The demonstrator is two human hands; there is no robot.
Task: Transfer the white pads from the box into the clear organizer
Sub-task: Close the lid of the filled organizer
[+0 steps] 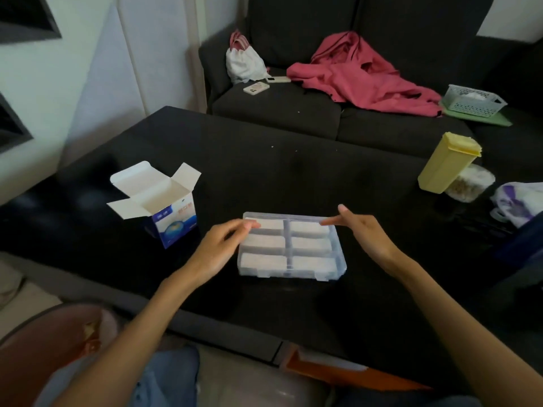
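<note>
- Head cam view: clear organizer sits on the black table, its six compartments all packed with white pads.
- Left hand is at the organizer's 9 o'clock side, fingers curled at the far left corner, though whether they actually grip it is too blurry to call.
- Right hand at 2 o'clock, fingers straight, touching the far rim.
- Open pad box stands off at 10 o'clock, flaps up.
- Yellow container way out at 2 o'clock.

My left hand and right hand touch the far corners of the clear organizer at frame centre, white pads filling its compartments; the open box stands left.
</note>
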